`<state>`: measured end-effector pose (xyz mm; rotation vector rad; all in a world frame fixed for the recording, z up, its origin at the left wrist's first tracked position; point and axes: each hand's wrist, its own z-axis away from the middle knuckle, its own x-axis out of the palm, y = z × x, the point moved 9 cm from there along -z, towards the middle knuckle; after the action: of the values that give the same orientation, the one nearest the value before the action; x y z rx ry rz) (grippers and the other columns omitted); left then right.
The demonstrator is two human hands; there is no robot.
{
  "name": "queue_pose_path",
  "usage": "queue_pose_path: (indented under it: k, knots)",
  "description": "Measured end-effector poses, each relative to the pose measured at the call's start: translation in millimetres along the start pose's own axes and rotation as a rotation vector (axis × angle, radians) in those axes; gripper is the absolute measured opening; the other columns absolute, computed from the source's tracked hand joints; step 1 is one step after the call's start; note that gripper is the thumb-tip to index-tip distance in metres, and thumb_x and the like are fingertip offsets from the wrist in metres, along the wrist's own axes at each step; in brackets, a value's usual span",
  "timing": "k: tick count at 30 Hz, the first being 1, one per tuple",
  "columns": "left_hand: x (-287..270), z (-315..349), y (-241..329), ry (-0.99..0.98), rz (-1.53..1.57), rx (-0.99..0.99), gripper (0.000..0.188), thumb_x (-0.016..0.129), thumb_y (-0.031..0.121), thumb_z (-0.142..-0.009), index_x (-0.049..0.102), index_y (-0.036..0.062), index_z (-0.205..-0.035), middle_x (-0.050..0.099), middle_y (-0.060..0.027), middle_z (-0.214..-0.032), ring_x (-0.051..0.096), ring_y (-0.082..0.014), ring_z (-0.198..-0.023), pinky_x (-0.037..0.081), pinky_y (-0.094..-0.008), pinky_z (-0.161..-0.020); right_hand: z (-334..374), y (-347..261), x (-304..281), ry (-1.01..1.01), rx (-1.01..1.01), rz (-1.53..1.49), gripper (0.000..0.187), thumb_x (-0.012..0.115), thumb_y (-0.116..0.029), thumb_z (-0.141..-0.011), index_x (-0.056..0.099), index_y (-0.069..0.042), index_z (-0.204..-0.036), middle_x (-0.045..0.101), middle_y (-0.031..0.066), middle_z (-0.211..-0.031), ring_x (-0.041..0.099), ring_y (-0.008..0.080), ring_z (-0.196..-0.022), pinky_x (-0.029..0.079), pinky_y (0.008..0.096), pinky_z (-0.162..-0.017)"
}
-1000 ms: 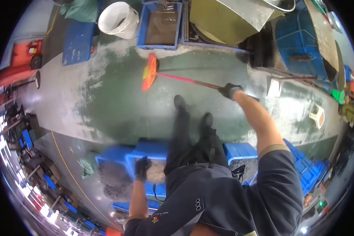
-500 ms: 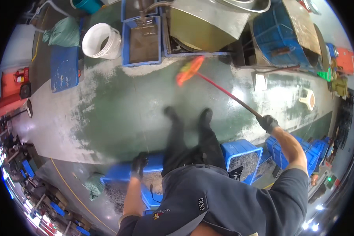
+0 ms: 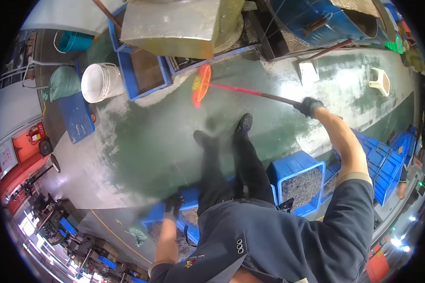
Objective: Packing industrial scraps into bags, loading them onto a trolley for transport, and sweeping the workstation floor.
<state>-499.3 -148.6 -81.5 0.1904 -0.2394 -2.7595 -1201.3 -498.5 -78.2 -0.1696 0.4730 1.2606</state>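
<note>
My right hand [image 3: 311, 107], in a dark glove, is wrapped round the handle end of a broom [image 3: 238, 89]. The broom's handle is red toward the head and brown near my grip; it reaches across to the left. Its orange and yellow head [image 3: 202, 86], blurred, is by the far blue trays, and I cannot tell whether it touches the floor. My left hand [image 3: 174, 205], gloved too, hangs by my left side with nothing in it, its fingers loosely apart. Below it are blue crates [image 3: 190, 194], partly hidden by my arm and body.
At the far side stand a white bucket [image 3: 97, 82], a blue tray [image 3: 144, 70], a metal box-like machine [image 3: 170, 28] and a blue drum [image 3: 311, 21]. A white dustpan [image 3: 309, 71] and stool [image 3: 380, 82] are at right. A blue crate of metal shavings [image 3: 300, 181] stands beside my right leg.
The broom head has shifted left and its handle lies more level. My right hand has moved up and slightly left. The view has turned, and one foot now steps further forward.
</note>
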Motion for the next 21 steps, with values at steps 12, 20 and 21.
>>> queue_pose_path:
  k: [12, 20, 21]
  knots:
    - [154.5, 39.2, 103.4, -0.172, -0.152, 0.149, 0.029, 0.057, 0.023, -0.087, 0.056, 0.0017, -0.107, 0.064, -0.0136, -0.091, 0.064, -0.0247, -0.08, 0.053, -0.0343, -0.069, 45.3, 138.6, 157.8, 0.032, 0.114, -0.449, 0.061, 0.044, -0.054, -0.087, 0.065, 0.001, -0.071, 0.058, 0.0106, -0.054, 0.054, 0.0227, -0.041, 0.046, 0.036, -0.042]
    - [177.4, 50.5, 153.2, -0.184, -0.276, 0.249, 0.025, 0.056, 0.019, -0.087, 0.057, 0.0017, -0.104, 0.063, -0.0094, -0.085, 0.061, -0.0196, -0.072, 0.051, -0.0306, -0.064, 40.8, 102.9, 338.5, -0.278, 0.198, -0.658, 0.051, 0.04, -0.051, -0.088, 0.065, -0.008, -0.078, 0.062, 0.0168, -0.06, 0.063, 0.0269, -0.056, 0.048, 0.0427, -0.051]
    - [185.7, 49.9, 161.8, -0.213, -0.288, 0.249, 0.025, 0.056, 0.019, -0.087, 0.057, 0.0017, -0.104, 0.063, -0.0094, -0.085, 0.061, -0.0196, -0.072, 0.051, -0.0306, -0.064, 46.8, 86.7, 364.8, 0.175, -0.37, -0.311, 0.057, 0.036, -0.053, -0.089, 0.066, -0.006, -0.075, 0.061, 0.0181, -0.06, 0.064, 0.0313, -0.061, 0.048, 0.0454, -0.055]
